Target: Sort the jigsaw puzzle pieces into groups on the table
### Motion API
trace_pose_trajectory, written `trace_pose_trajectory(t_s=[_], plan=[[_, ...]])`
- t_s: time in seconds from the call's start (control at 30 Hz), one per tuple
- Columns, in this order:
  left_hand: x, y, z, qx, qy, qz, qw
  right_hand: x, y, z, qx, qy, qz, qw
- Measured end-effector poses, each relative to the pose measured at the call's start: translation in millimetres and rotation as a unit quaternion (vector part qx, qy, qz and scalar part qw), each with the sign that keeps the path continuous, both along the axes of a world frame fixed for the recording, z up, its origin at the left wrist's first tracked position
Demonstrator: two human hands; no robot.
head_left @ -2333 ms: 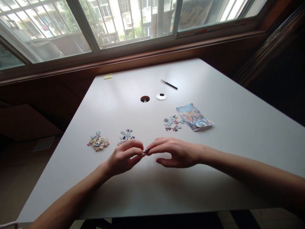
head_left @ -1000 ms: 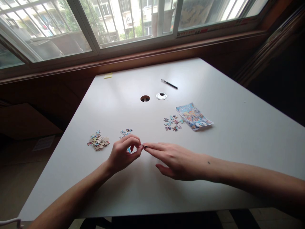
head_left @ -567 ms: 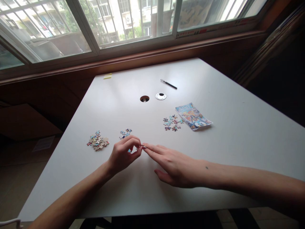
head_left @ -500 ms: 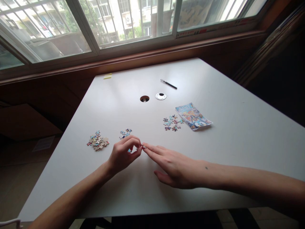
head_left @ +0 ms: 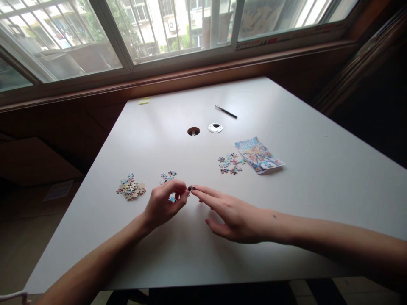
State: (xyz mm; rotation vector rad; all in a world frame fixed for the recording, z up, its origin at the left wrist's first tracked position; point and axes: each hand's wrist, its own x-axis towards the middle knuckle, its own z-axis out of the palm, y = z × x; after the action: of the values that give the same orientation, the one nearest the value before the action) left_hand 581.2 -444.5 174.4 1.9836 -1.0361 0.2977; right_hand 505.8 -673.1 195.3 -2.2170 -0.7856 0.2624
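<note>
My left hand (head_left: 167,201) pinches a small dark puzzle piece (head_left: 191,188) between thumb and index finger. Stretched out flat, the fingers of my right hand (head_left: 233,216) touch the piece's right side with their tips, the thumb apart below. Behind my left hand lies a small group of puzzle pieces (head_left: 168,176), partly hidden by the fingers; a blue piece (head_left: 172,198) shows under that hand. A heap of pieces (head_left: 132,188), many face down, is at the left. More loose pieces (head_left: 231,163) lie to the right, beside a colourful picture sheet (head_left: 259,155).
The white table (head_left: 152,140) has a round hole (head_left: 193,131) with a silver round cover (head_left: 215,128) next to it. Farther back are a black pen (head_left: 226,112) and a yellow sticky note (head_left: 144,101). A window (head_left: 178,29) is behind the table.
The piece between my hands has tilted, and its dark face now shows. My right hand has risen slightly in the view, with its fingers still stretched out.
</note>
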Motion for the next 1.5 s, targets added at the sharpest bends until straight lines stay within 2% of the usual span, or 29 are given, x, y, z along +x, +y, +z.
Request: trace_pose_trajectory(t_s=[0.2, 0.3, 0.43, 0.67, 0.8, 0.93, 1.17, 1.33, 1.5], plan=[[-3, 0, -0.6, 0.002, -0.082, 0.017, 0.996, -3, 0, 6.0, 0.029, 0.043, 0.015, 0.999], [-3, 0, -2.5, 0.020, -0.130, 0.001, 0.991, -4, 0, 6.7, 0.043, 0.064, 0.018, 0.997], [-3, 3, -4.7, 0.040, -0.145, -0.012, 0.989, -4, 1, 5.7, 0.097, 0.092, 0.010, 0.991], [0, 8, -8.3, 0.061, -0.143, -0.027, 0.987, 5, 2, 9.5, 0.164, 0.121, -0.065, 0.977], [1, 9, -8.9, 0.054, -0.138, -0.043, 0.988, 12, 2, 9.4, 0.207, 0.193, -0.129, 0.951], [0, 9, -7.9, 0.035, -0.144, -0.040, 0.988, 19, -2, 9.2, 0.245, 0.240, -0.156, 0.927], [1, 8, -7.2, 0.007, -0.160, -0.037, 0.986, 41, -20, 13.3, 0.366, 0.160, -0.197, 0.895], [1, 8, -7.7, 0.009, -0.158, -0.039, 0.987, 45, -27, 24.3, 0.367, 0.084, -0.213, 0.901], [2, 6, -8.2, 0.008, -0.154, -0.047, 0.987, 41, -23, 27.7, 0.384, 0.060, -0.223, 0.894]])
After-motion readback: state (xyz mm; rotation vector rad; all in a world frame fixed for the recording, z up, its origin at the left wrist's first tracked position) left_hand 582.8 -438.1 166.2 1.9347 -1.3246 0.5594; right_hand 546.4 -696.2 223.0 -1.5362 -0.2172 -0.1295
